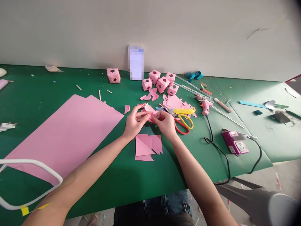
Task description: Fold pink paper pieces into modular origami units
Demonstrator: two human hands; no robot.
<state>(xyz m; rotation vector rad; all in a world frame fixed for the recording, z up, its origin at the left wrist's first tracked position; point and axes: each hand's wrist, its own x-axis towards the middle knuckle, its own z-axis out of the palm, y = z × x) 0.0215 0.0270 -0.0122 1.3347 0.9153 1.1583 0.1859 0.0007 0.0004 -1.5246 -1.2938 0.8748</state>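
Note:
My left hand (133, 122) and my right hand (166, 123) meet over the green table (122, 179), both pinching one small folded pink paper piece (150, 116) between their fingertips. Just below the hands lies a small stack of folded pink paper squares (147, 147). A large pink paper sheet (68, 135) spreads out to the left. Behind the hands sit several finished pink paper cubes (162, 83), with one more cube (113, 75) apart to the left.
Yellow and red scissors (182, 117) lie right of my right hand among pink scraps (174, 102). A pink glue gun (205, 106), its black cord (222, 155), a purple power socket (235, 144) and glue sticks (223, 105) lie further right. A white cable (35, 180) loops at lower left.

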